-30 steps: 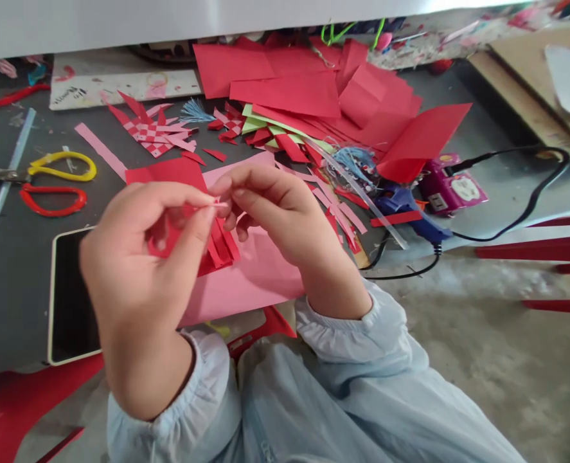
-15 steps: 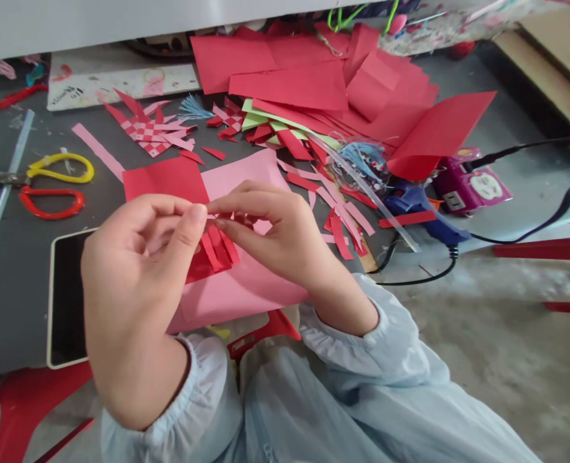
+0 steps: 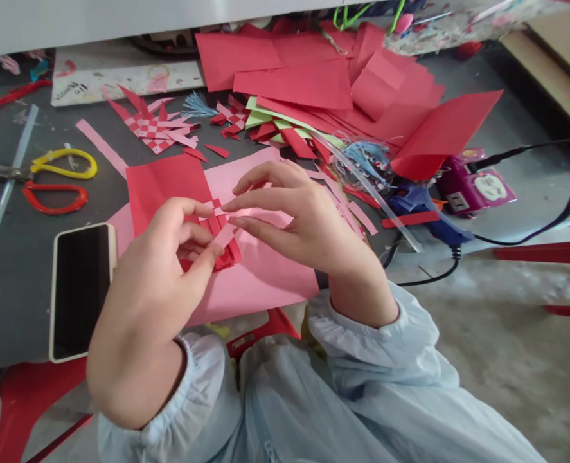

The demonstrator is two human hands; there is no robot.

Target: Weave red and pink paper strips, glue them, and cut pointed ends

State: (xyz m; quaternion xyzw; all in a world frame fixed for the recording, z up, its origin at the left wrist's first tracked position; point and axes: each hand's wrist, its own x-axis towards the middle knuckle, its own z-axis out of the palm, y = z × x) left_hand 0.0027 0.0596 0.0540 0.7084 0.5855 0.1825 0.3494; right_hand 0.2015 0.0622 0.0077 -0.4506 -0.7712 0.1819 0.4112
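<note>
A pink paper strip (image 3: pixel 225 235) runs slantwise between my hands, over a woven patch of red and pink strips. My left hand (image 3: pixel 171 251) has its thumb on the strip's lower end, its other fingers curled above the red paper. Fingers apart, my right hand (image 3: pixel 292 212) reaches in from the right. Its thumb and forefinger tips are close to the strip's upper end and the weave. The red paper (image 3: pixel 166 186), with cut strips along its lower right, lies on a larger pink sheet (image 3: pixel 265 283). My left palm and fingers hide part of it.
Scissors (image 3: pixel 58 180) and a phone (image 3: pixel 80 292) lie at left. Behind are a woven paper piece (image 3: pixel 152 128), a blue tassel (image 3: pixel 198 105) and stacked red sheets (image 3: pixel 294 83). A blue glue gun (image 3: pixel 422 209) and purple power adapter (image 3: pixel 477 183) stand at right.
My hands have moved apart from their close pinch, my right hand shifting right and its fingers spreading. The weave and the pink strip now show between them. More of the phone shows.
</note>
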